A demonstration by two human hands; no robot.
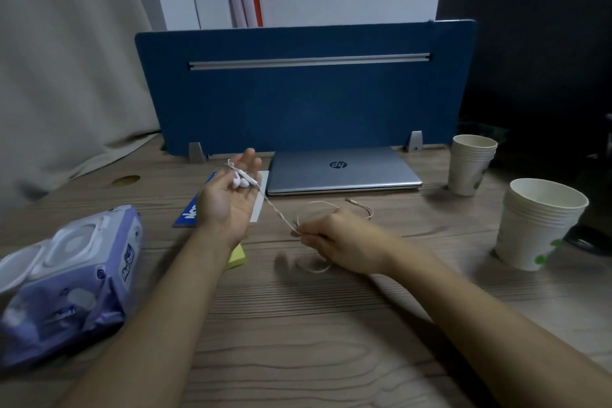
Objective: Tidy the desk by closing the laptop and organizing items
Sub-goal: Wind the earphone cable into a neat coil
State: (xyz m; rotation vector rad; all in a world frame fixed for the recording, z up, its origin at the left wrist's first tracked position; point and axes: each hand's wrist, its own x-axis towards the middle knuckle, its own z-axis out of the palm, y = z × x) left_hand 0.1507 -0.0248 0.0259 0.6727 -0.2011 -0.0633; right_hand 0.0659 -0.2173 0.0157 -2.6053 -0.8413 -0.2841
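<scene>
I am looking down at a wooden counter (298,325) with both bare forearms stretched out in front of me. My left hand (228,190) is turned palm up, fingers (250,161) loosely extended, cradling a pair of white earbuds (240,180) with their small inline remote. From there the thin earphone cable (278,214) runs taut down to my right hand (334,235), whose fingers are curled closed around it, pinching it near a loose loop. More cable trails in curls on the counter beside and below that hand, and its plug end (349,200) lies just behind it.

The silver laptop (342,170) is already shut, lying flat against the blue divider panel (298,93) at the back. A blue and white notebook (188,212) and a yellow sticky pad (236,257) sit under my left wrist. A purple pack of wet wipes (73,275) lies at my left. Two stacks of paper cups (536,222) stand at my right.

I judge I am winding the cable into a coil. The risks: the earbuds rest unsecured on my open palm, so a sharp tug from the right hand could drag them off. The slack loops could twist into a knot, and a wide sweep of my right arm could knock over the nearer cups.
</scene>
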